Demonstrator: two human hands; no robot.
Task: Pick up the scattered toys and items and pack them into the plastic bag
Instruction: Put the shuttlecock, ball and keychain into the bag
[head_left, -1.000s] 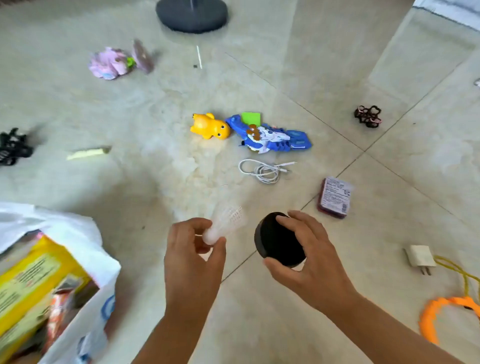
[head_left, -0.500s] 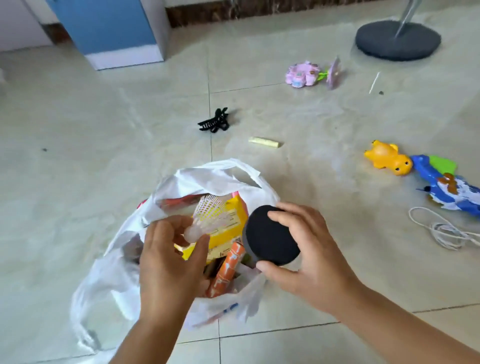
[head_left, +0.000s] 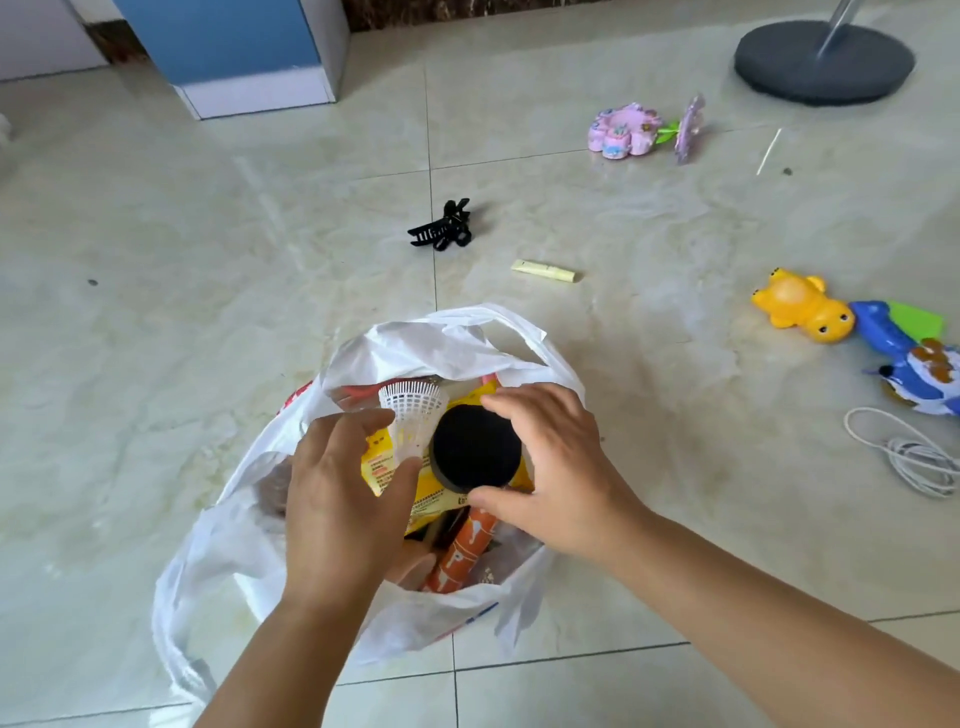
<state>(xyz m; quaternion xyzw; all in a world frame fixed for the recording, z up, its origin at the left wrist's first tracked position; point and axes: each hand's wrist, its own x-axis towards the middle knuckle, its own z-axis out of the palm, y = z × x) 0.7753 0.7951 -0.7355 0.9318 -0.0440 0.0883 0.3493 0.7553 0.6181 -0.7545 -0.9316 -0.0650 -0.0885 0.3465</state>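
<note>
Shuttlecock (head_left: 412, 422), white plastic: pinched at its narrow cork end between thumb and fingers of my left hand (head_left: 345, 506), long axis running up the view, flared skirt pointing away from me, held over the open mouth of the plastic bag (head_left: 447, 340). Black round disc (head_left: 475, 452): flat face turned up toward me, clamped at the rim by my right hand (head_left: 556, 467), fingers curled over its far edge, thumb on the near edge, just beside the shuttlecock and also above the bag. Bag, white, on the tiled floor (head_left: 156, 312), mouth spread wide; inside, a yellow packet (head_left: 431, 493) and an orange tube (head_left: 465, 551). Loose on the floor beyond: black hair claw clip (head_left: 441, 231), pale yellow stick (head_left: 545, 270), pink flower toy (head_left: 626, 130), yellow frog toy (head_left: 802, 306) touching a blue water gun (head_left: 914, 364), white coiled cable (head_left: 914, 457) at right. Dark round stand base (head_left: 823, 62) far right; blue cabinet (head_left: 234, 47) far left.
</note>
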